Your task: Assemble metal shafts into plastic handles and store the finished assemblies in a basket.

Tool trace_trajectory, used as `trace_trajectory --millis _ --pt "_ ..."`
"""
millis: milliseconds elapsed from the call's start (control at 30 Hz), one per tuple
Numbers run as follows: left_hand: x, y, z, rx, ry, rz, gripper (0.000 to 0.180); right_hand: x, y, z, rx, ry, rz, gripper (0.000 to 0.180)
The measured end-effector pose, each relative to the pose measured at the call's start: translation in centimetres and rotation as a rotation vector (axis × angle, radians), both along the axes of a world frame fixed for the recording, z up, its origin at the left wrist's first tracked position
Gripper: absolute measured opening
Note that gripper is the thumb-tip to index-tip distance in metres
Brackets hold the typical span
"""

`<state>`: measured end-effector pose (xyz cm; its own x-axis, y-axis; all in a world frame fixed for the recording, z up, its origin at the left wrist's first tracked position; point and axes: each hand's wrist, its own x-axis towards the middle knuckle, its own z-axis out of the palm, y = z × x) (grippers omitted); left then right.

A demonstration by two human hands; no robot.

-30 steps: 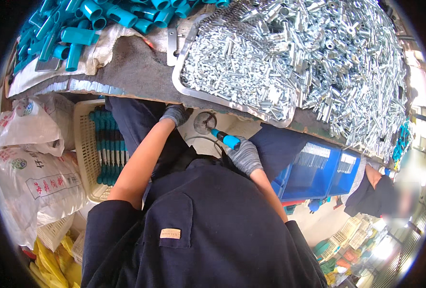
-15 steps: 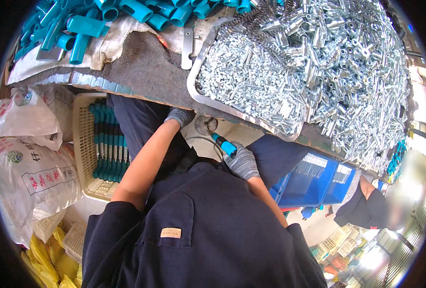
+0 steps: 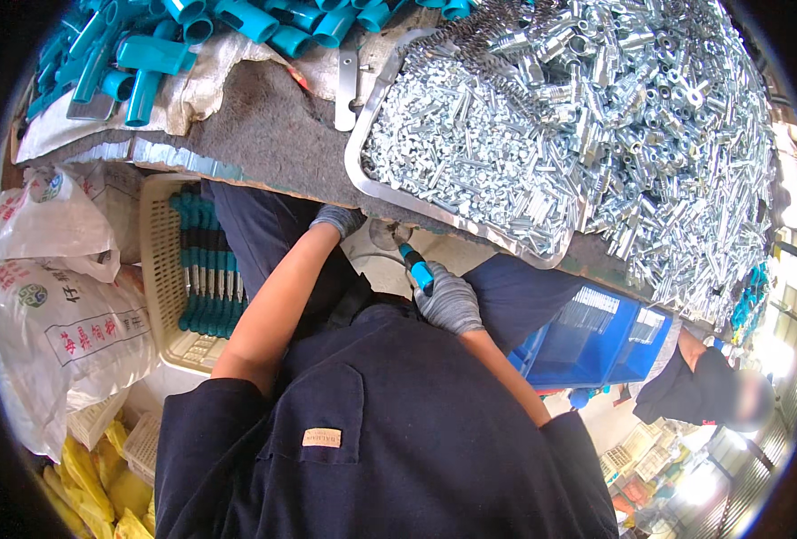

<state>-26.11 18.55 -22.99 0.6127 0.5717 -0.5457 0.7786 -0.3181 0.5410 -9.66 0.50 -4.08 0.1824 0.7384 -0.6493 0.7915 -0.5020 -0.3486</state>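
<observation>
- Right hand (image 3: 450,302): grey knitted glove; clamped around a teal-and-black cylindrical piece (image 3: 419,272). The piece is smooth, tilted, and located just below the front edge of the surface, between the person's legs.
- Left hand (image 3: 335,218): matching glove, apart from the right hand. Its fingertips are hidden at the surface edge; whether it grips anything cannot be told.
- Round, pale grey object (image 3: 381,235): disc-like outline, between the hands, partly hidden by the edge.
- Surface (image 3: 259,135): dark, rough, felt-like covering.
- Metal tray (image 3: 354,162): rounded corner, smooth rim; contains small, shiny silver parts (image 3: 461,148).
- Larger silver fittings (image 3: 632,99): loosely heaped beside and behind the tray; dark coil springs (image 3: 479,40) lie nearby.
- Teal tubes (image 3: 246,20): smooth, hollow, piled at far left on pale, creased sheeting (image 3: 205,76).
- Cream crate (image 3: 162,260): perforated plastic, left of the legs; contains a row of teal-handled pieces with metal middles (image 3: 210,274).
- Blue bins (image 3: 564,346): smooth plastic, at right; contain thin metal pieces (image 3: 596,301).
- Sacks (image 3: 66,305): white, wrinkled, beside the crate.
</observation>
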Motion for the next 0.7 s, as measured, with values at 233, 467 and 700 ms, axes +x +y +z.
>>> trace_trajectory --millis 233,467,700 --pt "-2.2 -1.2 -3.4 0.279 -0.154 0.090 0.062 0.8 1.8 -0.7 -0.010 0.039 -0.036 0.035" --pt "-1.5 -0.9 -1.0 0.278 -0.011 0.052 0.057 -1.7 4.1 -2.3 0.061 0.038 0.257 0.035" --pt "2.8 -2.4 6.6 -0.213 -0.206 0.040 0.038 4.2 2.5 -1.3 0.170 0.206 0.013 0.051"
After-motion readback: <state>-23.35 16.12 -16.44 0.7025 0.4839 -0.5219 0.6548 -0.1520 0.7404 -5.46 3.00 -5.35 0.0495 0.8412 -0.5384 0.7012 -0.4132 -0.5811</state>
